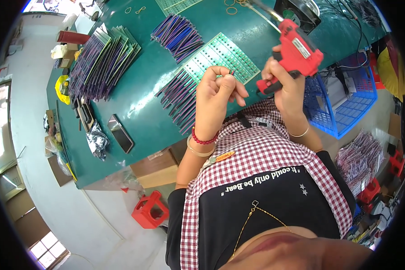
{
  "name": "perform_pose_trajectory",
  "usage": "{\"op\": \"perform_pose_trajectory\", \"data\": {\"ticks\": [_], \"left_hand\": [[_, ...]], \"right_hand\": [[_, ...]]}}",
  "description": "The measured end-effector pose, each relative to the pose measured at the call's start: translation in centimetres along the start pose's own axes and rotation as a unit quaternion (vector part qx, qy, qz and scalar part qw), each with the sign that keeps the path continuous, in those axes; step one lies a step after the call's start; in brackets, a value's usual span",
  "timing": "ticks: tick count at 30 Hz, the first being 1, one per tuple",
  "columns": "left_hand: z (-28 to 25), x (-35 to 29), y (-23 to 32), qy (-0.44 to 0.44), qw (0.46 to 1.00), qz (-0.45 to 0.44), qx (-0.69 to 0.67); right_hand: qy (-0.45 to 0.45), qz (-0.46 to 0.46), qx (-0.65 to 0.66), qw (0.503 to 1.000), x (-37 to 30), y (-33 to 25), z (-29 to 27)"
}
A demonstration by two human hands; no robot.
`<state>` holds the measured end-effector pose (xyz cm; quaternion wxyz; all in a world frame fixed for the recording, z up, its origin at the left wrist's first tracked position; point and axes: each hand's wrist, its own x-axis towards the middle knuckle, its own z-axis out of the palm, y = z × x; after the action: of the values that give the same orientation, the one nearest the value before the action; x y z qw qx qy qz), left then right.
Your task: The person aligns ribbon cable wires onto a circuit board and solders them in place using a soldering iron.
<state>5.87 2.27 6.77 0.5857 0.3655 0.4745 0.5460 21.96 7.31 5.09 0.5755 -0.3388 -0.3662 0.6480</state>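
Note:
My right hand (284,83) is wrapped round the handle of a red soldering gun (303,51), raised over the table's near edge. Its metal tip points up and away to the far side. With thumb and forefinger my left hand (217,92) pinches a short, thin wire (231,72) with dark and reddish strands. Under that hand lies a green circuit board panel (222,51); a row of dark purple wires (177,96) fans out from its left side. Beyond it sits a loose bundle of blue-purple wires (177,37). Farther left, several wired boards (114,51) are stacked.
On the green table (144,90) are a phone (120,134), crumpled foil (97,140), rubber bands (231,10) and a black boxy device (297,14). A blue crate (342,101) stands to the right below the table; a red stool (150,210) is at lower left.

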Motion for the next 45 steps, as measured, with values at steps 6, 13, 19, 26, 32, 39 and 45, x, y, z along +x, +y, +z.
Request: {"op": "perform_pose_trajectory", "data": {"ticks": [6,13,19,26,32,39,45], "left_hand": [[-0.1,-0.1,0.2,-0.01,0.999,0.008,-0.043],[1.3,-0.4,-0.2,0.033,0.974,0.182,-0.129],[0.4,-1.6,-0.1,0.021,0.979,0.132,-0.155],[-1.0,-2.9,-0.8,0.026,0.976,0.161,-0.143],[-1.5,-3.4,-0.4,0.044,0.969,0.163,-0.18],[-3.0,-3.4,-0.6,0.103,0.986,0.101,-0.088],[-5.0,-4.4,-3.2,-0.045,0.904,-0.157,-0.395]], "right_hand": [[0.04,-0.107,-0.118,0.986,-0.6,-0.3,-1.0],[-0.027,0.006,-0.11,0.993,-4.8,1.7,0.5],[-0.039,-0.025,-0.146,0.988,-3.5,0.2,2.1],[-0.072,0.013,-0.123,0.99,-3.8,0.2,1.8],[-0.103,-0.008,-0.176,0.979,-4.4,0.5,2.3],[-0.075,-0.016,-0.146,0.986,-3.9,0.6,3.1],[-0.11,-0.044,-0.119,0.986,-3.6,-0.4,3.1]]}}
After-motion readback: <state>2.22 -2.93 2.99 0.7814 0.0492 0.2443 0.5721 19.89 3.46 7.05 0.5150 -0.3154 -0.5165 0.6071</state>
